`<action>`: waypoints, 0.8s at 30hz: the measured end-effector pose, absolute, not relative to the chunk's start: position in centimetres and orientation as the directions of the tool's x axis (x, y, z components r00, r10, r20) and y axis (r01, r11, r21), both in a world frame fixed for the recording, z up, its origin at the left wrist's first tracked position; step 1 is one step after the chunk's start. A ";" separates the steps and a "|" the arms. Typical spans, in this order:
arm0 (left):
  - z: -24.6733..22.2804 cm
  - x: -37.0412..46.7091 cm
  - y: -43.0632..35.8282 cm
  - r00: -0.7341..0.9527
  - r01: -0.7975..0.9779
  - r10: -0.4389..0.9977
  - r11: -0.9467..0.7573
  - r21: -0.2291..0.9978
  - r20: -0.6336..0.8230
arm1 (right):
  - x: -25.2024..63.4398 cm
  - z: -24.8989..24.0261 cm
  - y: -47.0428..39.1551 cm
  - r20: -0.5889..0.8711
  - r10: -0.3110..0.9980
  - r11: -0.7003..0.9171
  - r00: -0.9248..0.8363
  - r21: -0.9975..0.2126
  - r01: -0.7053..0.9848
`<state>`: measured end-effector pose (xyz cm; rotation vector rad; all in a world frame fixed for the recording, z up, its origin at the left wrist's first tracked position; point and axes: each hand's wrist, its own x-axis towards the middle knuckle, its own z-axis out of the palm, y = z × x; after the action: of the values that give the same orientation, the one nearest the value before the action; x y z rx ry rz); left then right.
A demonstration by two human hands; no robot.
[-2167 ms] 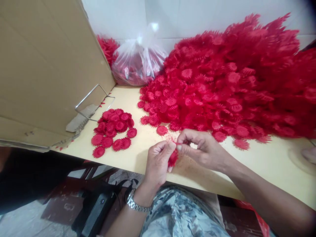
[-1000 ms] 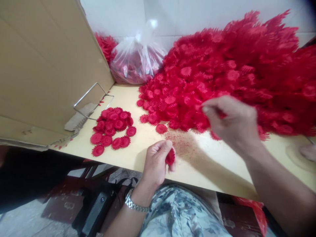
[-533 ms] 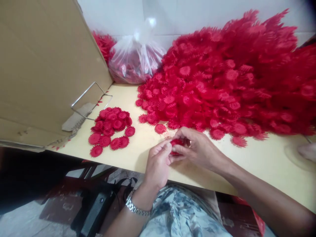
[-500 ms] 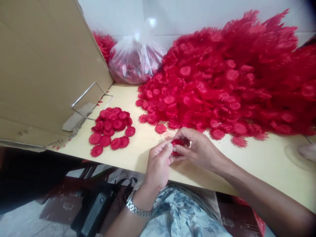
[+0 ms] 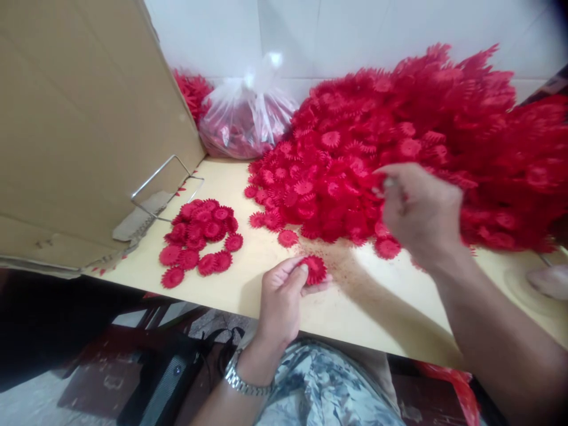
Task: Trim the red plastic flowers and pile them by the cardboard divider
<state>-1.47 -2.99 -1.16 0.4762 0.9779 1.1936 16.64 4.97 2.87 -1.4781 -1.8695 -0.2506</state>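
My left hand point(image 5: 284, 296), with a metal watch on its wrist, pinches a round red toothed flower piece point(image 5: 316, 270) just above the table's front part. My right hand point(image 5: 419, 207) is raised in front of the large heap of red flower pieces point(image 5: 337, 165); its thumb and fingertips are pressed together, and what they hold, if anything, is blurred. A smaller group of red pieces point(image 5: 195, 236) lies on the table to the left of my left hand. One single red piece point(image 5: 288, 238) lies between the heap and my left hand.
A tall cardboard sheet point(image 5: 89, 130) stands at the left, with a bent wire frame point(image 5: 153, 177) beside it. A tied clear plastic bag point(image 5: 246, 121) sits by the wall. Part of another hand point(image 5: 550, 281) shows at the right edge of the table point(image 5: 368, 319).
My right hand has left the piece at my left hand and moved up and right to the heap. My left hand still holds the red piece, now more visible. The view has shifted slightly.
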 end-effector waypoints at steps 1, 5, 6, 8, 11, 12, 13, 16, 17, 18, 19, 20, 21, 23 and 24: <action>-1.1 -1.6 -2.9 0.038 -0.564 0.920 0.343 0.752 -0.391 | 17.4 3.6 5.7 0.633 0.771 0.310 -0.075 -0.270 0.912; -1.2 -1.8 -2.9 0.043 -0.601 0.903 0.365 0.711 -0.427 | 18.6 4.8 6.5 0.569 0.820 0.322 -0.057 -0.378 0.868; -1.3 -1.8 -2.9 0.050 -0.605 0.902 0.369 0.706 -0.429 | 18.4 4.6 6.3 0.549 0.836 0.310 -0.019 -0.443 0.841; -1.3 -1.9 -2.9 0.063 -0.609 0.899 0.379 0.697 -0.433 | 17.8 4.1 5.9 0.472 0.880 0.288 0.048 -0.612 0.736; -1.3 -1.9 -2.9 0.081 -0.605 0.891 0.399 0.689 -0.446 | 16.9 3.5 5.3 0.301 0.953 0.245 0.041 -0.842 0.480; -1.2 -1.9 -2.8 0.088 -0.602 0.889 0.406 0.687 -0.449 | 16.7 3.5 5.2 0.258 0.966 0.225 0.026 -0.886 0.406; -1.2 -1.9 -2.8 0.093 -0.602 0.888 0.411 0.685 -0.451 | 16.5 3.6 5.1 0.221 0.975 0.203 0.012 -0.916 0.347; -1.1 -1.8 -2.7 0.105 -0.609 0.883 0.420 0.673 -0.457 | 16.1 3.8 4.8 0.152 0.988 0.152 -0.019 -0.959 0.239; -1.1 -1.7 -2.6 0.108 -0.612 0.881 0.424 0.668 -0.461 | 16.0 3.8 4.7 0.140 0.990 0.142 -0.024 -0.964 0.226; -1.2 -1.7 -2.6 0.113 -0.614 0.878 0.430 0.662 -0.465 | 16.0 3.7 4.7 0.130 0.991 0.133 -0.029 -0.966 0.223; -1.2 -1.6 -2.6 0.119 -0.615 0.875 0.436 0.657 -0.470 | 16.0 3.6 4.6 0.124 0.992 0.128 -0.032 -0.965 0.228; -1.2 -1.6 -2.6 0.126 -0.617 0.872 0.443 0.651 -0.474 | 16.1 3.6 4.7 0.121 0.992 0.127 -0.036 -0.962 0.241; -1.3 -1.6 -2.6 0.131 -0.618 0.868 0.449 0.645 -0.478 | 16.3 3.6 4.8 0.129 0.991 0.134 -0.039 -0.955 0.264; -1.3 -1.5 -2.5 0.142 -0.621 0.861 0.462 0.633 -0.489 | 17.1 3.9 5.4 0.194 0.981 0.189 -0.021 -0.913 0.361; -1.3 -1.5 -2.4 0.145 -0.624 0.859 0.464 0.628 -0.491 | 17.5 4.3 5.8 0.267 0.964 0.239 -0.002 -0.859 0.453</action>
<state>-1.52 -2.43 -1.31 0.3041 0.9266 1.0928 17.53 5.84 4.26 -1.3537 -1.6033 0.7072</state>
